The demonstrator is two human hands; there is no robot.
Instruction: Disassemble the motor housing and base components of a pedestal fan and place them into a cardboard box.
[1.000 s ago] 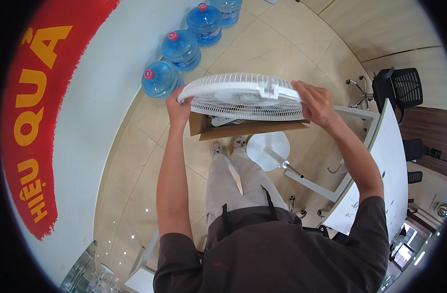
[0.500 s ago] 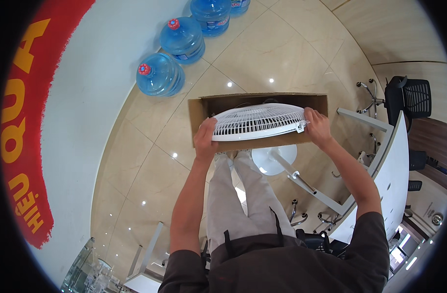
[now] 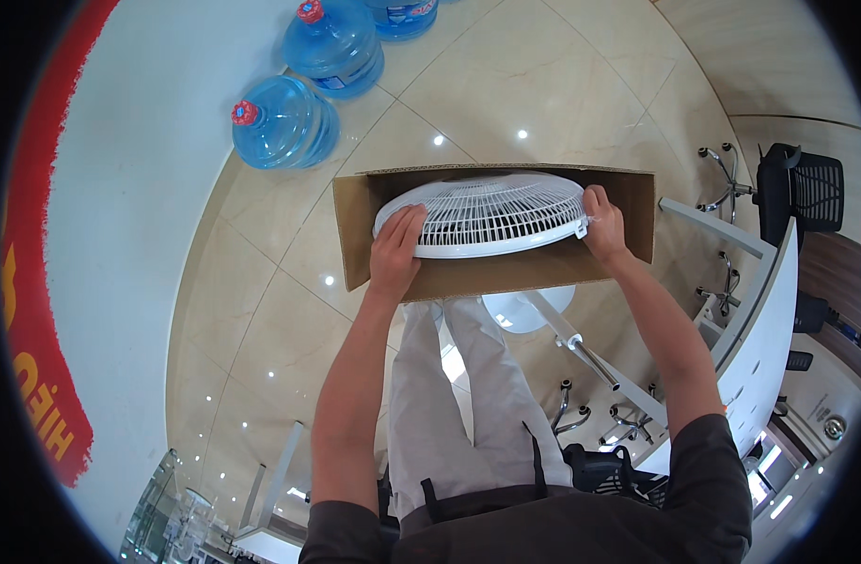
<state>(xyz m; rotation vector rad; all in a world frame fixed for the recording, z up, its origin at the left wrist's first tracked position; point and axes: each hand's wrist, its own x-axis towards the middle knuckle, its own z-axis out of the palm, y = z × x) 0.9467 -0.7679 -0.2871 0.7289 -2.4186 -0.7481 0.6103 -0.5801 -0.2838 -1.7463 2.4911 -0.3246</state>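
Note:
A round white fan grille (image 3: pixel 496 221) lies tilted in the mouth of an open cardboard box (image 3: pixel 505 276). My left hand (image 3: pixel 397 249) grips the grille's left rim, fingers over the top of it. On the opposite rim, beside a small white clip, my right hand (image 3: pixel 606 226) is closed round the edge. Both hands are inside the box's outline. What lies beneath the grille in the box is hidden by it. Below the box's near side, a white round fan base (image 3: pixel 515 312) with a pole (image 3: pixel 581 350) rests by my feet.
Several blue water bottles (image 3: pixel 289 122) with red caps stand along the wall (image 3: pixel 148 141) at upper left. To the right are a white desk (image 3: pixel 764 348) with a metal frame and black office chairs (image 3: pixel 797 188). Glossy beige tiles (image 3: pixel 534 85) cover the floor.
Both hands have lowered the grille farther into the box, and its top surface shows more. The box looks larger, and my view has shifted slightly.

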